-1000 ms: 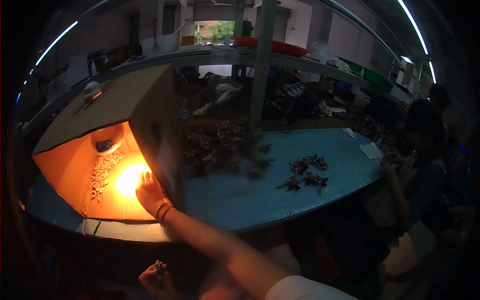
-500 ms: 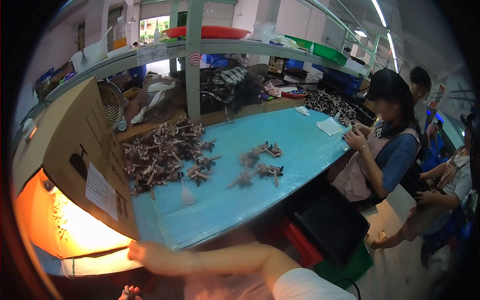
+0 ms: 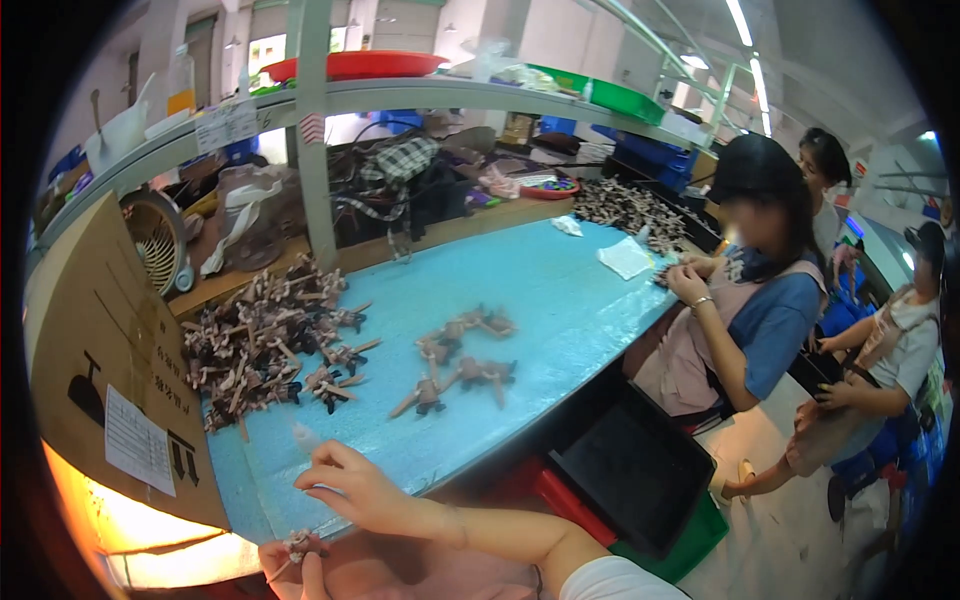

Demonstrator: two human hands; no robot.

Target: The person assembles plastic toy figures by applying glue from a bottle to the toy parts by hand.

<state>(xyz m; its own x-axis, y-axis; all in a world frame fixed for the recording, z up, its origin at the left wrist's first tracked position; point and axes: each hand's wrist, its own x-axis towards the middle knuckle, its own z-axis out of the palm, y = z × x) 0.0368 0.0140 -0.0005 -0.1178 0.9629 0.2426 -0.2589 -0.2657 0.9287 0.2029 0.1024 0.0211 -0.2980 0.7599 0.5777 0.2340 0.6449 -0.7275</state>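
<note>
My left hand [image 3: 312, 578] is at the bottom edge, partly cut off, its fingers closed round a small brown-and-pink figurine [image 3: 303, 545]. Above it, my right hand [image 3: 365, 492] hovers at the front edge of the blue tabletop [image 3: 400, 440], fingers bent but apart, with nothing visible in them. Just beyond its fingertips is a small whitish squeeze bottle [image 3: 305, 437], partly covered by the hand. A heap of similar figurines [image 3: 265, 340] lies at the left of the table. Several more figurines [image 3: 480, 372] are spread over the middle, slightly blurred.
A cardboard box [image 3: 130, 370], glowing orange inside, stands at the left. Behind are a shelf post [image 3: 315, 150] and a fan [image 3: 152, 245]. A black bin [image 3: 635, 470] is below the table's front edge. A co-worker [image 3: 760, 300] handles something small at the right.
My right hand has moved from the lit box's edge towards the squeeze bottle, its fingers now apart. My left hand, with the figurine, shows more at the bottom. The view has shifted right.
</note>
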